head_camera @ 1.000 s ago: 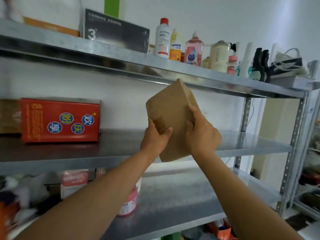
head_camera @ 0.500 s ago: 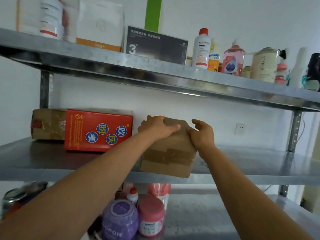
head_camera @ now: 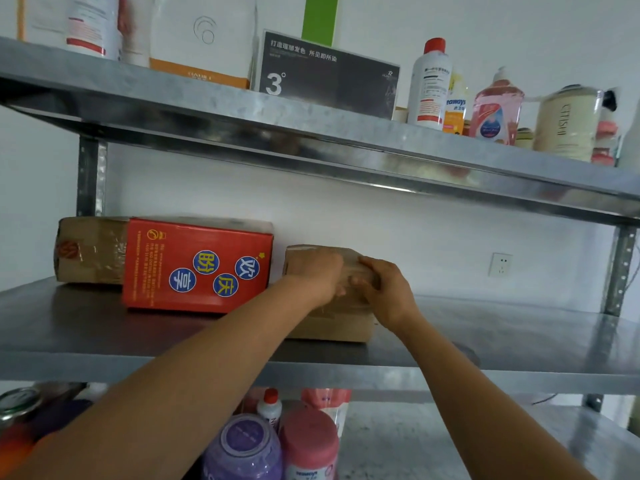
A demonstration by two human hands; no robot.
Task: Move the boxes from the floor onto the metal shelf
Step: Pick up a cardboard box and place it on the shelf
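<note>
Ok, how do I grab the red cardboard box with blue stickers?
Come from the front, one hand on each short end of the red cardboard box. It's wide; the bigger brown box and small brown box crowd its ends, so probably slide it forward.

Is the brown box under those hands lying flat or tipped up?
Lying flat: the brown box has its bottom edge level on the metal shelf, with the left hand and right hand on it.

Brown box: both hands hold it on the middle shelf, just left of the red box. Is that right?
No. The head view shows the brown box to the right of the red box, not left of it. Both hands, left and right, do hold it on the middle shelf.
</note>
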